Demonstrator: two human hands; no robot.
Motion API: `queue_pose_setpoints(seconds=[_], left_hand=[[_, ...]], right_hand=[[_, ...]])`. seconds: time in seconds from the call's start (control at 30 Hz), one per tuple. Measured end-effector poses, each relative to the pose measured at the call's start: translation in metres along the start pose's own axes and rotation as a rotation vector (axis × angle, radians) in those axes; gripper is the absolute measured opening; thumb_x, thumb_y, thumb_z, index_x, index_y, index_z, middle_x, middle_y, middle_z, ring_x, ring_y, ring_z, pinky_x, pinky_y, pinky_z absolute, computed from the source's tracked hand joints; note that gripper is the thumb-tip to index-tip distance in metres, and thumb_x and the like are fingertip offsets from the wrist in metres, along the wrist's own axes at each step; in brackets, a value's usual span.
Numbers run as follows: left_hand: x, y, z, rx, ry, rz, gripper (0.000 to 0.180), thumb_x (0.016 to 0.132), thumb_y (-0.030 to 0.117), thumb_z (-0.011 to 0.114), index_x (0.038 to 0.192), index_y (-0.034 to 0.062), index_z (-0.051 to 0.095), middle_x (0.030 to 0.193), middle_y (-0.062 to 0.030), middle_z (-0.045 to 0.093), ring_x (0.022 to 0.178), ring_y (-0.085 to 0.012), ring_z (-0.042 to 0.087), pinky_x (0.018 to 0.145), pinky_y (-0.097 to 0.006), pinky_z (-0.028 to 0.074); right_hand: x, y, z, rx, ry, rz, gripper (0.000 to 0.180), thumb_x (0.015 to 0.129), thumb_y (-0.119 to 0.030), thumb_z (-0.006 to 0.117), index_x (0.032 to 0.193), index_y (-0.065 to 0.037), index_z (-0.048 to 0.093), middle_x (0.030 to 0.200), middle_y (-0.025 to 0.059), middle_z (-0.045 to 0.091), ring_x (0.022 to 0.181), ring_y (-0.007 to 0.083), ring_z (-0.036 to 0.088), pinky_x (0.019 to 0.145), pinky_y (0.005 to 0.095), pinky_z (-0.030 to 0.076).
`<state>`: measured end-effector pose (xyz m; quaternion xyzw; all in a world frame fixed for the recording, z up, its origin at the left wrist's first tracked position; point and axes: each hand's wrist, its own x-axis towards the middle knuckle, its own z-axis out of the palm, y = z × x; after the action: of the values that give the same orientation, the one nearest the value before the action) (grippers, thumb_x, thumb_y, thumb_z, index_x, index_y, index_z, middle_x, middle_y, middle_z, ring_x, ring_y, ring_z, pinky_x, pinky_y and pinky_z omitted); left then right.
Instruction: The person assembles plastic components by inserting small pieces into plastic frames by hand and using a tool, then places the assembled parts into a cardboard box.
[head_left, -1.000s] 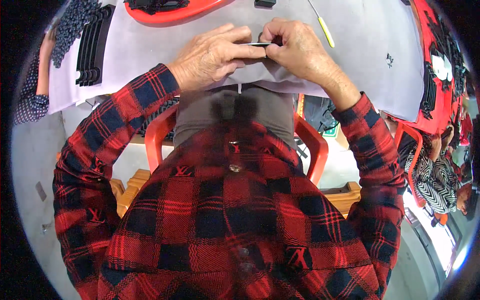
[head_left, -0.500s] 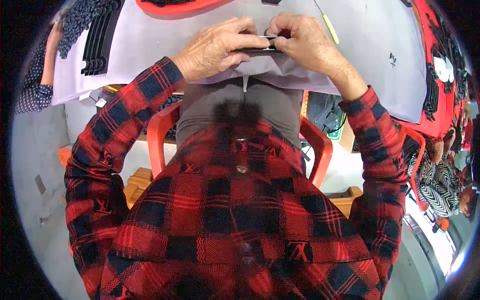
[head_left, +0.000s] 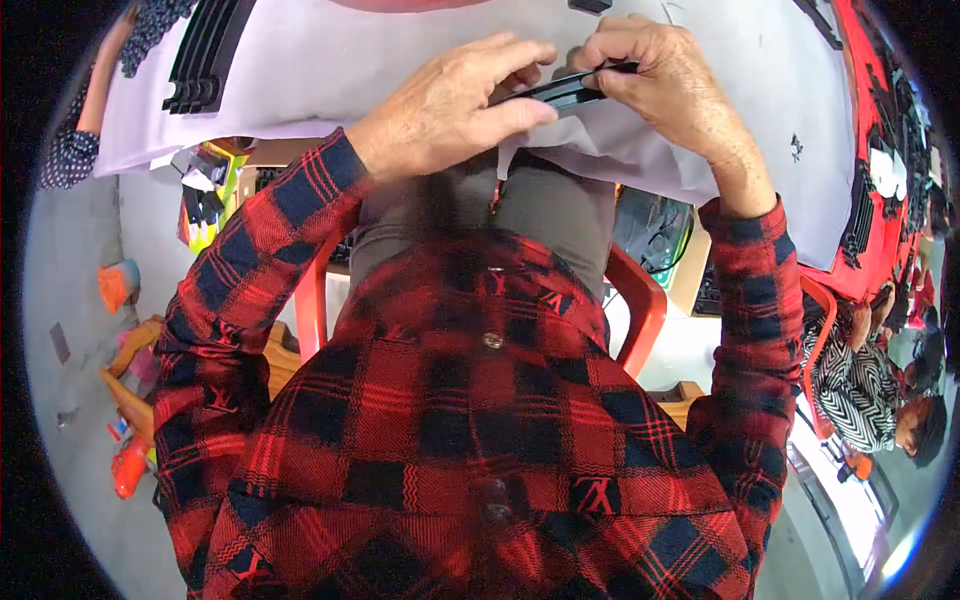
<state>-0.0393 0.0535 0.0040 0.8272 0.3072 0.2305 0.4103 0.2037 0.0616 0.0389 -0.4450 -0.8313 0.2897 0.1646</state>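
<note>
A slim black plastic strip (head_left: 568, 93) with a glossy face is held between my hands over the near edge of the table, its right end tilted away from me. My right hand (head_left: 672, 85) is closed, pinching the strip's right end between thumb and fingers. At the other end, my left hand (head_left: 450, 105) has its thumb along the near side and curled fingers behind. Its index finger is raised off the strip. Whether a smaller piece sits in the right fingertips is hidden.
A pale cloth covers the table (head_left: 350, 60). Black slotted parts (head_left: 207, 60) stand at the far left, beside another person's arm (head_left: 98, 85). A red tray (head_left: 400, 3) shows at the top edge. Small dark bits (head_left: 796, 147) lie on the right, near a red-covered table (head_left: 850, 285).
The strip has gone from nearly level to tilted, its right end up. My left thumb and index finger have spread apart, and my right hand has moved right. The yellow-handled tool is out of sight.
</note>
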Motion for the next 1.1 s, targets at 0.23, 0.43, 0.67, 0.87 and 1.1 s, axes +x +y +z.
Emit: queue_pose_setpoints(seconds=[0.23, 0.43, 0.67, 0.87, 1.1], left_hand=[[0.013, 0.003, -0.007, -0.285, -0.233, -0.301, 0.045, 0.096, 0.024, 0.058, 0.133, -0.0024, 0.057, 0.114, -0.0058, 0.066, 0.099, -0.0152, 0.061, 0.089, -0.033, 0.049], [0.014, 0.010, -0.004, 0.105, -0.137, -0.099, 0.049, 0.086, 0.010, 0.052, 0.134, -0.0015, 0.053, 0.106, -0.0216, 0.066, 0.096, -0.0355, 0.065, 0.086, -0.040, 0.050], [0.007, 0.009, 0.011, 0.230, 0.119, 0.091, 0.035, 0.081, 0.008, 0.053, 0.114, 0.0004, 0.063, 0.091, -0.0225, 0.062, 0.088, -0.0414, 0.061, 0.079, -0.049, 0.048], [0.007, 0.005, 0.006, 0.412, 0.023, 0.044, 0.024, 0.081, 0.009, 0.057, 0.103, 0.0010, 0.065, 0.088, -0.0175, 0.059, 0.084, -0.0407, 0.060, 0.074, -0.049, 0.047], [0.002, 0.000, 0.018, 0.471, 0.147, 0.082, 0.017, 0.083, 0.010, 0.058, 0.097, 0.0048, 0.067, 0.084, -0.0134, 0.061, 0.079, -0.0365, 0.063, 0.067, -0.048, 0.051]], right_hand=[[0.029, 0.002, -0.001, 0.291, 0.039, -0.325, 0.012, 0.076, 0.002, 0.065, 0.088, 0.000, 0.067, 0.077, 0.0092, 0.064, 0.074, 0.0243, 0.062, 0.070, 0.0361, 0.049], [0.021, -0.013, -0.015, 0.085, -0.082, -0.022, 0.015, 0.074, 0.006, 0.064, 0.087, 0.000, 0.068, 0.078, 0.0091, 0.065, 0.076, 0.0251, 0.062, 0.071, 0.0350, 0.049], [0.018, 0.001, -0.006, 0.145, -0.086, -0.068, 0.014, 0.075, 0.006, 0.063, 0.087, -0.001, 0.068, 0.075, 0.0096, 0.062, 0.074, 0.0256, 0.060, 0.067, 0.0358, 0.048], [0.014, 0.003, -0.002, 0.117, -0.064, 0.002, 0.014, 0.076, 0.006, 0.062, 0.088, 0.000, 0.068, 0.076, 0.0099, 0.063, 0.074, 0.0242, 0.061, 0.068, 0.0351, 0.048], [0.017, 0.007, 0.001, 0.178, -0.083, 0.073, 0.014, 0.077, 0.006, 0.060, 0.089, 0.002, 0.067, 0.077, 0.0100, 0.066, 0.072, 0.0220, 0.063, 0.068, 0.0330, 0.050]])
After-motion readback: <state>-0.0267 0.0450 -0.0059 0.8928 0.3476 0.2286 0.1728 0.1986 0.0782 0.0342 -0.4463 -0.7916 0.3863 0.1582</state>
